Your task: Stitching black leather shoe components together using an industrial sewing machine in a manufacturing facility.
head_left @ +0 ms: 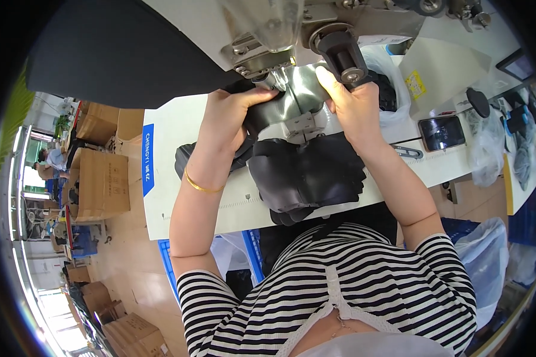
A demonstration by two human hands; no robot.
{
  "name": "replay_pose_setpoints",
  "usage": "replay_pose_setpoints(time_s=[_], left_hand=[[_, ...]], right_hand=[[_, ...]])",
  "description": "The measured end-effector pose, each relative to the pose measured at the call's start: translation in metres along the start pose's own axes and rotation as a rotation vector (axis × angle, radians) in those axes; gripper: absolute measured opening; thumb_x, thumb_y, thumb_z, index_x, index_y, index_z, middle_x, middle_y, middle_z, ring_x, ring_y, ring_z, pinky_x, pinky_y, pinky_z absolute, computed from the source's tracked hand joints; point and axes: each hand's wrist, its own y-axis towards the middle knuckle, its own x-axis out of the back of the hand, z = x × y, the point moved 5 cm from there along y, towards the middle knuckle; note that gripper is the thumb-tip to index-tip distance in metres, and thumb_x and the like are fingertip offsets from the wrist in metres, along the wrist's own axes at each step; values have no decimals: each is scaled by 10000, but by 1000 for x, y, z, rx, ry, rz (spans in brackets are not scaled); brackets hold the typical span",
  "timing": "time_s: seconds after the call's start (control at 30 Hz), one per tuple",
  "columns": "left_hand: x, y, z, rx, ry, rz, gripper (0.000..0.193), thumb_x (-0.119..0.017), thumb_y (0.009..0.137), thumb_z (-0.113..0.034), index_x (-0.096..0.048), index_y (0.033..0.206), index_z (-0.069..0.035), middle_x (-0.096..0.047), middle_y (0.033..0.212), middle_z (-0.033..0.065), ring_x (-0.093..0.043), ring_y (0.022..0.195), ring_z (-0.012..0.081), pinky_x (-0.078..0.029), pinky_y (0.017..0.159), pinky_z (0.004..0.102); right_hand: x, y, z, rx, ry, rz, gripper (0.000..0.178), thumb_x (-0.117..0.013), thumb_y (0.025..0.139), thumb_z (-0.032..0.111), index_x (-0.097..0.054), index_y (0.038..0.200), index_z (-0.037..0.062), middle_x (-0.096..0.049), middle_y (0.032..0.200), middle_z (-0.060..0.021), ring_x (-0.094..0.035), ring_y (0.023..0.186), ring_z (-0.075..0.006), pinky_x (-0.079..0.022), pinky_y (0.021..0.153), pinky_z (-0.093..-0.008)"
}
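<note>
A white counter (167, 214) crosses the frame's middle, with a sewing machine (387, 24) at top centre. Black pieces (307, 172) lie stacked at centre. At upper centre is a shiny black sheet (307, 80), its left side in the closed grip of the left hand (235, 110), its right in the right hand's (357, 107).

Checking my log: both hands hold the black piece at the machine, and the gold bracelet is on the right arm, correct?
Not quite: the gold bracelet is on the left arm, as the head view shows. The left hand and right hand do hold the black piece at the machine.
</note>
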Motion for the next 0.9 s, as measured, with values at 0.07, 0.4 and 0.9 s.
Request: replay_pose_setpoints(time_s=[0.07,0.4,0.9], left_hand=[[6,7,5,161,1,-20,173,-614,757,103,-623,930,116,-663,906,178,-672,807,230,-570,738,325],[15,-2,9,220,-241,62,185,-632,781,60,-640,963,90,-661,954,146,-650,835,192,-534,740,298],[-3,-77,40,-48,-85,119,284,-707,795,-3,-618,1064,11,-667,992,64,-615,900,127,-496,839,281]], right_hand=[[2,3,-4,-16,-61,18,167,-615,887,142,-673,842,-8,-557,607,26,-455,499,-36,-353,448,-220],[2,-2,6,-21,-40,51,166,-621,887,149,-673,903,-7,-568,629,19,-458,496,-42,-358,453,-213],[3,-71,-14,-332,167,204,239,-660,823,51,-585,1049,29,-617,910,-32,-591,712,-92,-496,515,-216]])
